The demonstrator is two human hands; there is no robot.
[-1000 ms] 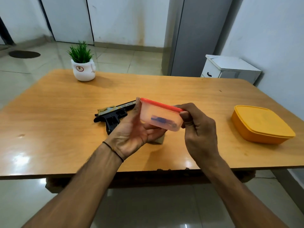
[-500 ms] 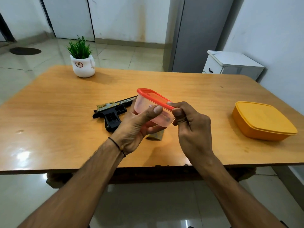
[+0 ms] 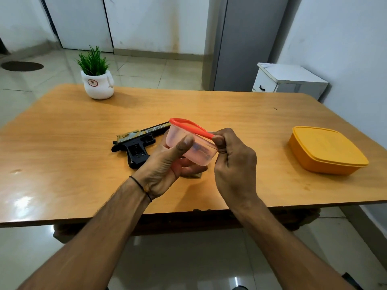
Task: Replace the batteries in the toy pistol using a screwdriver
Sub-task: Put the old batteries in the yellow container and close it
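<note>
A black and gold toy pistol (image 3: 138, 142) lies on its side on the wooden table (image 3: 62, 160), left of my hands. My left hand (image 3: 165, 164) grips a small clear plastic container (image 3: 192, 147) from below, thumb on its near wall. Something blue shows dimly through its side. My right hand (image 3: 232, 162) pinches the near corner of the container's red lid (image 3: 189, 127), which is bent upward there. A small flat object lies on the table under my hands, mostly hidden.
A closed orange box (image 3: 326, 149) sits at the table's right side. A white pot with a green plant (image 3: 96, 80) stands at the far left. A white cabinet (image 3: 289, 80) stands beyond the table's far right corner.
The container has tilted so its top faces more toward me. My right hand has peeled the lid's near corner up. My left thumb has come round onto the near wall.
</note>
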